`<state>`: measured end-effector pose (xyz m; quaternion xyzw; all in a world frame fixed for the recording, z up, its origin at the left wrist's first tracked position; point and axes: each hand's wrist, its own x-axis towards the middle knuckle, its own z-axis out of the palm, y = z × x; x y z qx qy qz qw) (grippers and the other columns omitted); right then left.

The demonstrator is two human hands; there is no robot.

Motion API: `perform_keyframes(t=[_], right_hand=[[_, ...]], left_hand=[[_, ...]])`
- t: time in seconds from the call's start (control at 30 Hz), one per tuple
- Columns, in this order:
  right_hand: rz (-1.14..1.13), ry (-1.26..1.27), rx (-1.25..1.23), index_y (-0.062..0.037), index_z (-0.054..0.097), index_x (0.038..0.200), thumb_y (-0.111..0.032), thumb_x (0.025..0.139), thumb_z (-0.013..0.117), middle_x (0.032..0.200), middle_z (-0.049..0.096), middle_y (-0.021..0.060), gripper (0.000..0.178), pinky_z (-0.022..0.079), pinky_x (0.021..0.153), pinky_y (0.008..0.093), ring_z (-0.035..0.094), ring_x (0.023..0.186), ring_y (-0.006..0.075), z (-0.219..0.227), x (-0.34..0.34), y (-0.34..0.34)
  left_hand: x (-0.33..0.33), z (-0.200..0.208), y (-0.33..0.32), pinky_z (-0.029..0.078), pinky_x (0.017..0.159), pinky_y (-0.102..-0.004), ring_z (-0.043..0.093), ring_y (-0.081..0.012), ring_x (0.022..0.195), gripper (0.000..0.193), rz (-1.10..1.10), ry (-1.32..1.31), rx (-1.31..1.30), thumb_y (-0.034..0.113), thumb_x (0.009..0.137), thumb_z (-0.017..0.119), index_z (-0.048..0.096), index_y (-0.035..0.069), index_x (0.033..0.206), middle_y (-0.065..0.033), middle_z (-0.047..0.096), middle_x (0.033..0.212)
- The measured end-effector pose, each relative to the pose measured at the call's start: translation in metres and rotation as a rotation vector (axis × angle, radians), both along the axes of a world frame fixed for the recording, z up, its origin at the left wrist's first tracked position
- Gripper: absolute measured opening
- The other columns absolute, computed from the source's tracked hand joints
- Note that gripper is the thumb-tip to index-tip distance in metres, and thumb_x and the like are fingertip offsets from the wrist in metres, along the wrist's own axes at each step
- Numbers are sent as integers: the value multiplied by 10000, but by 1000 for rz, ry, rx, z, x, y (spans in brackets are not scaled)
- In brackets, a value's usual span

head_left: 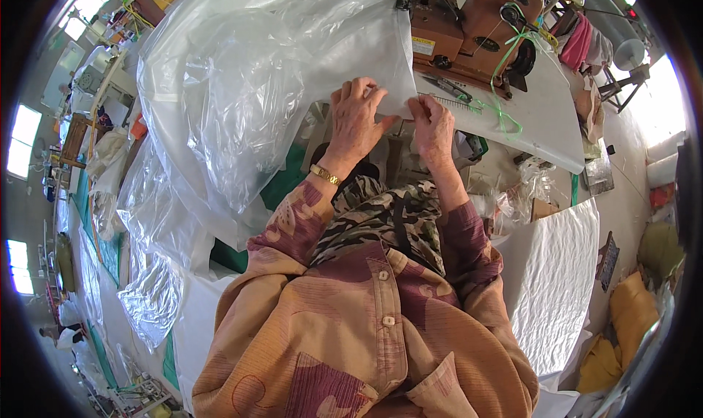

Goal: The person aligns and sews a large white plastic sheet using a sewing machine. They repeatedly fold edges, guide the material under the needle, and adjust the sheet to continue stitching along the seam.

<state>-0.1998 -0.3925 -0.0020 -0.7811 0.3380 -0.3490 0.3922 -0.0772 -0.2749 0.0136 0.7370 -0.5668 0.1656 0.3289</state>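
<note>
The right hand (435, 129) pinched a plastic sheet's (256, 88) corner; the left hand (356, 121) lay over it, thumb apart from fingers.
The two-handed hold seemingly kept the edge flat. The sheet spread leftward, its far edge beside the brown sewing machine (469, 37).

Plastic sheeting (227, 74) left of the sewing machine (472, 34) on the tabletop (545, 114)

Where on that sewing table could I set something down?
The tabletop looks barest toward its right corner, between the green string and the outer edge. It is crowded on the near side of the sewing machine, where a dark hand tool lies, and to the left, where the plastic sheet spreads to the left hand and right hand.
</note>
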Motion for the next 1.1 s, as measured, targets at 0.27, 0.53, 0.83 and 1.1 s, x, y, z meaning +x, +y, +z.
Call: perform_keyframes(t=[0.27,0.53,0.83,1.1], right_hand=[[118,-241,362,93,698,934,-231,919,599,778,709,137,339,531,643,325,715,694,204,-10,0,-9],[241,-280,537,65,702,943,-217,959,614,800,699,87,296,515,654,264,662,692,118,-12,6,-8],[474,-368,638,25,684,1018,-243,1009,585,900,676,47,286,526,799,270,633,843,103,1,5,-4],[527,-401,768,46,646,1093,-395,1031,517,974,652,61,464,524,863,298,608,885,114,13,1,2]], left_hand=[[3,-1,7,468,856,-417,591,-273,1001,230,-83,-112,59,127,783,789,662,59,962,-61,596,1057],[-9,20,13,505,795,-383,626,-305,935,91,-250,209,-281,63,881,703,633,40,935,-94,674,1026],[-29,29,16,456,891,-429,609,-317,1018,57,-183,-7,-171,79,934,625,587,41,953,-107,656,1130],[-26,24,12,446,942,-443,596,-300,1041,52,-223,-41,-177,56,913,627,580,35,908,-97,633,1109]])
